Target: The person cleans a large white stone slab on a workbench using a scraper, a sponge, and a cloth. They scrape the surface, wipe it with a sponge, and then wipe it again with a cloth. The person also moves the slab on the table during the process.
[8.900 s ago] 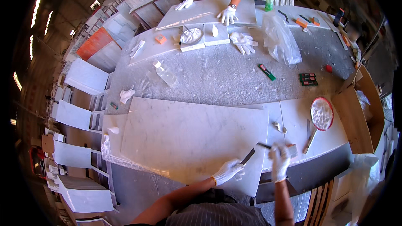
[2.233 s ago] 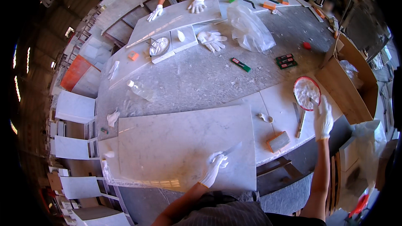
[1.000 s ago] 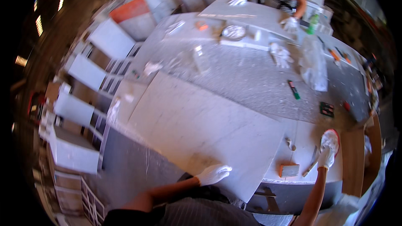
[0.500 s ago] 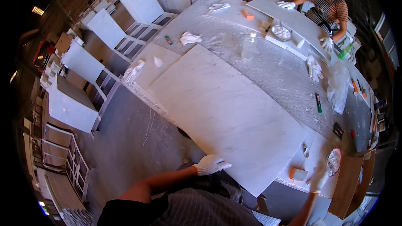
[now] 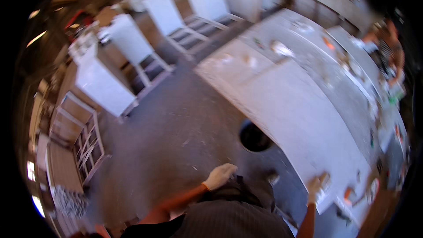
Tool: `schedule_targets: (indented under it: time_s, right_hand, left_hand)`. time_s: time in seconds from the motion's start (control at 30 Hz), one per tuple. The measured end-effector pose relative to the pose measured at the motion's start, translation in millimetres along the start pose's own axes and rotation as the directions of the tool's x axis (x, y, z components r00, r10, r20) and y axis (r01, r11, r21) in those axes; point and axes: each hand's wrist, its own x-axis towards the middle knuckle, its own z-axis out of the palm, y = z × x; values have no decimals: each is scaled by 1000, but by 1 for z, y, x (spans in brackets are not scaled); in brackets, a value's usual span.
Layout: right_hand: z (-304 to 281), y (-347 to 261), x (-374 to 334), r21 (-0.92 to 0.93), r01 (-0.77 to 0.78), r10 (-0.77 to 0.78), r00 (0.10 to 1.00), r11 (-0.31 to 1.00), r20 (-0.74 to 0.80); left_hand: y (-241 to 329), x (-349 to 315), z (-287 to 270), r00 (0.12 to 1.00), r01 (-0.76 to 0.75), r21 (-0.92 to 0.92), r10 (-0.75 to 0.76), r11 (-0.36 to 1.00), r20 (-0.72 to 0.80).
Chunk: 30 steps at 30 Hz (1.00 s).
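Pale rectangular stone slab (image 5: 299,105): laid flat on grey tabletop (image 5: 352,97); remaining work, I can't tell.
My white-gloved left hand (image 5: 219,176): left of slab, grip indeterminable.
My white-gloved right hand (image 5: 314,189): slab's near end, grip blurred, indeterminable.

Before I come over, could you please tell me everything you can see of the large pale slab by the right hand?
The large slab is broad and pale grey-white, with a smooth, stone-like look, though blur hides fine detail. It lies flat on the grey table, one long edge toward the floor, its far end by a smaller pale slab. The right hand is at its near corner; contact cannot be told.
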Motion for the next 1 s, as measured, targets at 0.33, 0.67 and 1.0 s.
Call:
schedule_targets:
  time_s: [0.33,0.67,1.0]
  right_hand:
    - [61,-78,44,-144,98,-126,970,985,-206]
    - [12,-299,60,113,386,-365,915,915,-172]
    - [1,-487,114,300,486,-497,867,821,-44]
  left_hand:
    - [-33,-29,-76,993,39,115,-27,993,-111]
    - [-31,32,-143,995,87,39,-85,995,-58]
    - [16,160,-277,992,102,-95,-109,990,-70]
